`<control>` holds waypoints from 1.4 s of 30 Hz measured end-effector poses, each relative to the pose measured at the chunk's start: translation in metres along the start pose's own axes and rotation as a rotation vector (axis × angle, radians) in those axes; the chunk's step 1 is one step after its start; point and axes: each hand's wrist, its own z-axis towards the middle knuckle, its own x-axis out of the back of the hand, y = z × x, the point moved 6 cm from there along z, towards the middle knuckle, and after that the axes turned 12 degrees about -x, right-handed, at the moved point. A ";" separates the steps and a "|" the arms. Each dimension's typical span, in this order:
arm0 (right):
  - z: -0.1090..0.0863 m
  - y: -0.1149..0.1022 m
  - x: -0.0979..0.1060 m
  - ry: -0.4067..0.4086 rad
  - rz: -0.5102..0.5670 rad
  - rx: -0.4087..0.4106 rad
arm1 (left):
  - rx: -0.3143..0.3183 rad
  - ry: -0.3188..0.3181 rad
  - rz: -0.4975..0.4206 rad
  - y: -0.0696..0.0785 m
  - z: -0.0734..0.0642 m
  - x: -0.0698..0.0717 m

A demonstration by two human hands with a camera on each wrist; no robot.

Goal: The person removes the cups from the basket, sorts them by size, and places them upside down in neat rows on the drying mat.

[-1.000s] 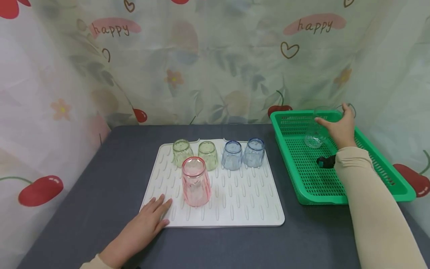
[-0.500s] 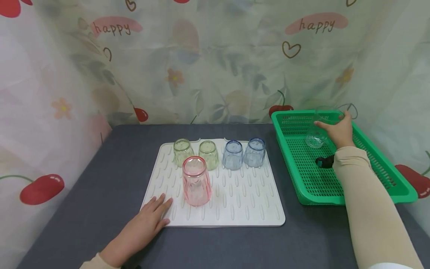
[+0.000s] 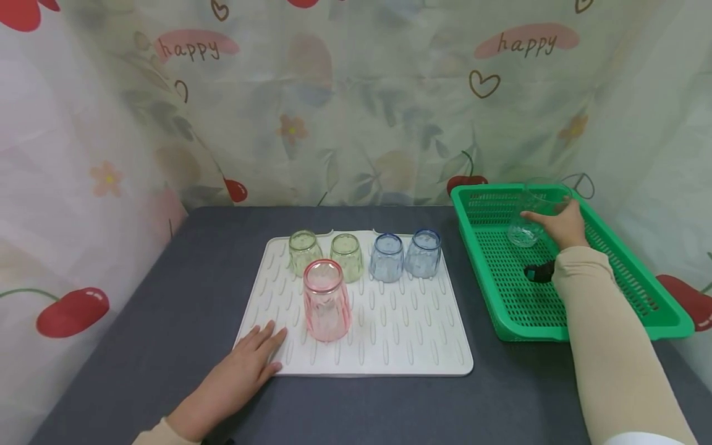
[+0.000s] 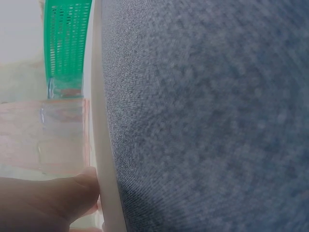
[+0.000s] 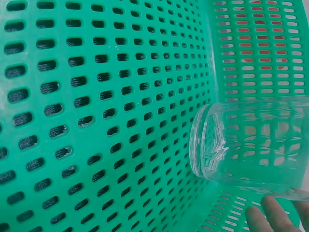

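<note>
My right hand (image 3: 562,224) is in the green basket and holds a tall clear drinking glass (image 3: 523,232), thumb on one side and fingers on the other. In the right wrist view the thick base of the clear glass (image 5: 212,145) shows close to the basket floor, with fingertips (image 5: 273,215) by its side. My left hand (image 3: 241,364) rests with spread fingers on the front left corner of a white ridged mat (image 3: 411,346). Nearest to it on the mat is a pink glass (image 3: 327,306), mouth down. The left wrist view shows the thumb (image 4: 72,193) at the mat's edge.
Two green glasses (image 3: 347,256) and two blue glasses (image 3: 424,254) stand along the mat's back, upside down. The green basket (image 3: 489,296) has raised walls and sits right of the mat. A patterned curtain (image 3: 361,111) closes off the back and sides of the dark table (image 3: 183,278).
The right hand has lowered a little along the clear glass, its fingers dropping on the far side. The glass has barely shifted. My left hand stays where it was.
</note>
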 end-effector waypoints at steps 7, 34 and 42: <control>-0.002 0.000 0.000 0.021 -0.010 0.013 | 0.000 -0.003 -0.004 0.000 0.000 -0.001; -0.013 -0.019 0.006 0.000 0.186 -0.066 | 0.003 -0.012 -0.007 0.000 0.001 0.001; -0.026 -0.039 0.010 -0.042 0.293 -0.040 | -0.013 0.013 0.000 -0.001 -0.001 0.003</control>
